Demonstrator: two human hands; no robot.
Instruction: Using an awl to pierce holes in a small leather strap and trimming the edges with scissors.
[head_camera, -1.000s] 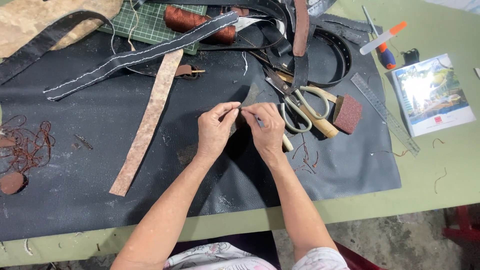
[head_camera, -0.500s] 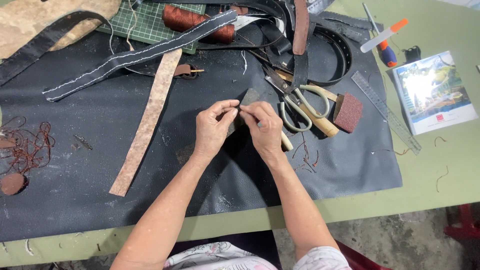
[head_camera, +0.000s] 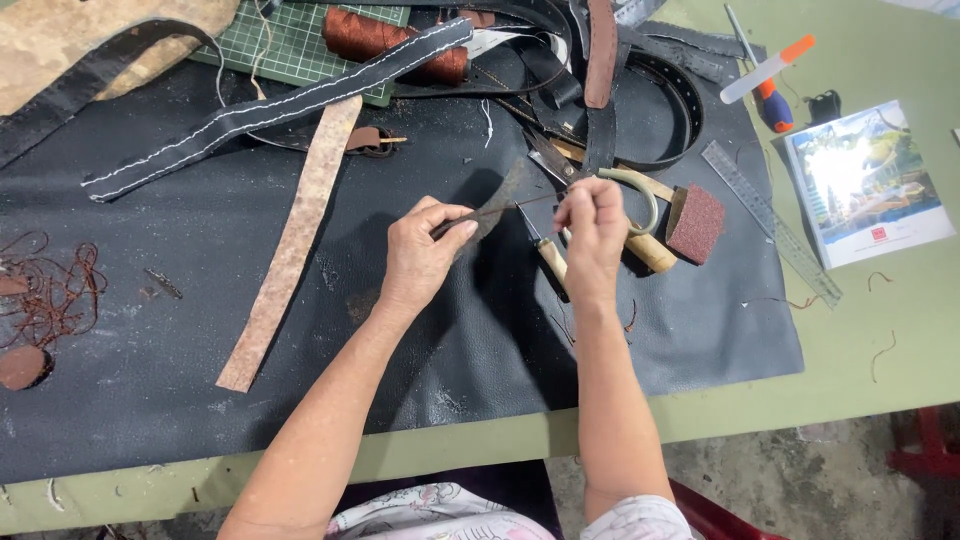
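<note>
Both hands' fingers (head_camera: 462, 226) pinched: left (head_camera: 420, 255) on leather strip (head_camera: 497, 205), right (head_camera: 592, 228) on thread.

Thread (head_camera: 535, 200) too thin — right hand (head_camera: 592, 232) hides needle.

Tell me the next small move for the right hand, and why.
Probably draw the right hand further right, away from the leather piece. The left hand pinches that piece, and a thin thread runs from it to the right fingers, so pulling would likely take up the stitch.
</note>
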